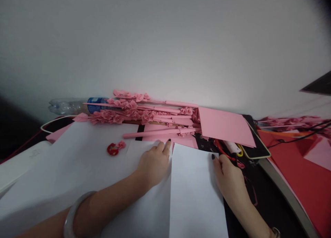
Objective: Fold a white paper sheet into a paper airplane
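A smooth, pale grey wall [165, 48] fills the upper half of the frame from edge to edge. Soft, even light falls on it, brightest just right of centre and dimming toward the top corners. Its foot meets the far side of the counter [287, 198], whose grey rim runs down to the lower right of the frame. At the left edge, a dark gap [15, 127] sits below the wall, too shadowed to make out. At the far right, a dark wedge [318, 84] cuts across the wall; what it is cannot be told.
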`<state>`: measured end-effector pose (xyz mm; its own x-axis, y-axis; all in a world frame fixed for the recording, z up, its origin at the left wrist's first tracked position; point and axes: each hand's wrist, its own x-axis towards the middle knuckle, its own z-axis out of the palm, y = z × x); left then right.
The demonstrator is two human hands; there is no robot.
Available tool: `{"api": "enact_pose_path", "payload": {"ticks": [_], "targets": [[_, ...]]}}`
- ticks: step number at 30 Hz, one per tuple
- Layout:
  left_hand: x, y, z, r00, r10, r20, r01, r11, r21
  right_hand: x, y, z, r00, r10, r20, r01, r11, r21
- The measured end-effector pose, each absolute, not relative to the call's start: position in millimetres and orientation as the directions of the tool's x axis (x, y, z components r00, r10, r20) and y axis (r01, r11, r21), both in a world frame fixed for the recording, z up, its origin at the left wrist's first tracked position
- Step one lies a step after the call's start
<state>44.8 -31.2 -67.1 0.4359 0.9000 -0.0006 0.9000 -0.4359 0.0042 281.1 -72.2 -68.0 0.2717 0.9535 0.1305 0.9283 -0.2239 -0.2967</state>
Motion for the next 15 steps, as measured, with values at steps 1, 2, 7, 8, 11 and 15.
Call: {"api": "enact_pose_path", "payload": {"ticks": [1, 2, 7, 8, 11, 15], "targets": [[44.8, -31.0, -66.6, 0.437, 0.899, -0.004, 0.899, -0.437, 0.008, 281.5, -72.2, -68.1, 0.271, 0.953, 0.138, 0.928, -0.221, -0.299], [44.7, -30.8, -66.2, 0.435, 0.9, -0.004, 0.9, -0.435, 0.011, 281.9, -72.2, -68.0, 0.27, 0.952, 0.143, 0.928, -0.217, -0.304], [44.4, -30.2, -66.7, 0.429, 0.903, -0.002, 0.903, -0.429, 0.019, 282.8, -72.0, -65.3, 0.259, 0.951, 0.167, 0.92, -0.19, -0.341], [44.3, -30.3, -67.0, 0.432, 0.902, -0.003, 0.902, -0.431, 0.017, 282.8, -72.0, -64.8, 0.258, 0.951, 0.17, 0.92, -0.189, -0.344], [44.3, -30.9, -66.6, 0.429, 0.903, -0.006, 0.903, -0.429, 0.011, 282.2, -72.0, -63.5, 0.266, 0.948, 0.175, 0.916, -0.192, -0.354], [44.6, -31.6, -64.8, 0.439, 0.898, -0.017, 0.899, -0.439, 0.008, 283.3, -70.5, -61.3, 0.304, 0.943, 0.14, 0.878, -0.22, -0.426]]}}
